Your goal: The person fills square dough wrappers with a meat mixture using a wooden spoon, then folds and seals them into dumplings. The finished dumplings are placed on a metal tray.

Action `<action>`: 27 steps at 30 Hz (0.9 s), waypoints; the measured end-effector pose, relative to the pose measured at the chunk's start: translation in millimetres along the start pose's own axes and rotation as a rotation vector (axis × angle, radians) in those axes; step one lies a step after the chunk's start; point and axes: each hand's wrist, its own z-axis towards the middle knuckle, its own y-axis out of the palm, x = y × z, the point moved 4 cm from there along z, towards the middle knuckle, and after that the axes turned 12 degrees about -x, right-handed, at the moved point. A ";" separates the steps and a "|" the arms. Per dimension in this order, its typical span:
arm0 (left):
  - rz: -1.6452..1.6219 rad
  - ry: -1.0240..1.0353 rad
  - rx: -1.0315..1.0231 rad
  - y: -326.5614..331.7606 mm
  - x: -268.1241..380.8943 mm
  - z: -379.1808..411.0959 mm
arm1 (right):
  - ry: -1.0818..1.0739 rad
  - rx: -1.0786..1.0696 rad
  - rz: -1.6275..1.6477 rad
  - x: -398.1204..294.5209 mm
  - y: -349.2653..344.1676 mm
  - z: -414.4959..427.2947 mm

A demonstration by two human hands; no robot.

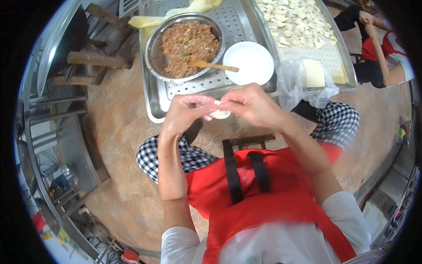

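Note:
My left hand (193,107) and my right hand (249,104) meet just off the near edge of the tray, pinching a pale dough dumpling (221,114) between their fingers. Beyond them, a steel bowl (151,49) holds ground meat filling (188,46) with green bits. A wooden spatula (214,66) rests in the filling, its handle reaching over a white round dish (249,61). To the right, a stack of pale dough wrappers (314,73) lies in a clear plastic bag (290,82). Many folded dumplings (293,23) cover the far part of a second tray.
The perforated metal tray (152,105) carries the bowl and dish; a yellow cloth (146,22) lies behind the bowl. The second metal tray (351,77) adjoins on the right. A person (384,49) in a red apron sits at the upper right. Wooden stool legs (95,60) stand left.

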 end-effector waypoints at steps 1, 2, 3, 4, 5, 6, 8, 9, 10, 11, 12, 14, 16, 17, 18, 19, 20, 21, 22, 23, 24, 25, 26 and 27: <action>0.038 0.027 -0.006 0.8 -0.4 2.4 | -0.039 0.044 -0.045 -2.6 -3.6 -2.1; 0.082 0.050 -0.014 0.2 -1.5 2.0 | -0.078 0.087 -0.090 -4.3 -1.9 -2.6; 0.123 0.080 -0.028 1.7 -1.1 3.5 | -0.113 0.131 -0.144 -5.8 -3.0 -5.2; 0.106 0.082 -0.018 1.6 -1.6 3.4 | -0.124 0.135 -0.176 -6.0 -2.0 -5.7; 0.089 0.082 -0.010 3.6 -2.2 4.7 | -0.134 0.139 -0.207 -6.8 -3.0 -7.8; 0.065 0.093 0.022 4.6 -0.5 2.8 | -0.112 0.110 -0.172 -7.7 -3.3 -8.6; 0.007 0.136 -0.007 8.2 -5.4 9.0 | -0.065 0.158 -0.147 -7.8 -12.5 -16.1; -0.013 0.135 -0.018 10.6 -5.5 10.0 | -0.050 0.177 -0.123 -7.8 -15.7 -17.1; -0.057 0.163 -0.025 15.0 -4.2 10.8 | -0.071 0.191 -0.174 -8.5 -23.2 -19.9; -0.101 0.191 -0.032 22.0 -2.2 12.3 | -0.040 0.259 -0.241 -5.1 -34.4 -24.8; -0.144 0.218 -0.041 26.9 0.7 15.1 | -0.009 0.330 -0.307 0.9 -46.4 -31.3; -0.093 0.192 -0.011 19.0 -2.5 13.9 | 0.087 0.464 -0.338 2.6 -71.1 -36.6; -0.098 0.165 0.020 18.7 -3.1 16.2 | 0.219 0.600 -0.378 6.6 -103.3 -47.1; -0.103 0.152 0.029 18.9 -4.0 17.0 | 0.266 0.657 -0.435 13.6 -117.6 -51.7; -0.107 0.137 0.037 19.0 -6.2 19.1 | 0.246 0.688 -0.495 20.4 -127.8 -54.7; -0.112 0.124 0.043 19.4 -7.8 20.9 | 0.228 0.719 -0.557 26.9 -136.5 -57.9; -0.110 0.118 0.039 20.6 -8.4 22.1 | 0.209 0.749 -0.620 30.2 -141.6 -63.2; -0.106 0.111 0.041 20.3 -9.4 21.8 | 0.256 0.765 -0.632 33.3 -143.4 -67.8; -0.103 0.104 0.042 20.1 -9.8 21.6 | 0.304 0.782 -0.645 35.2 -144.3 -73.2; -0.098 0.103 0.048 19.8 -9.1 21.6 | 0.352 0.799 -0.658 37.1 -145.2 -79.7; -0.092 0.102 0.050 20.5 -8.6 22.4 | 0.400 0.803 -0.697 39.2 -145.7 -89.6; -0.086 0.098 0.058 20.1 -8.7 21.4 | 0.445 0.803 -0.732 41.8 -144.2 -98.9; -0.085 0.097 0.067 19.6 -8.9 20.5 | 0.490 0.803 -0.766 44.5 -141.6 -106.5; -0.087 0.096 0.072 20.0 -9.7 20.2 | 0.515 0.796 -0.743 47.7 -137.3 -113.6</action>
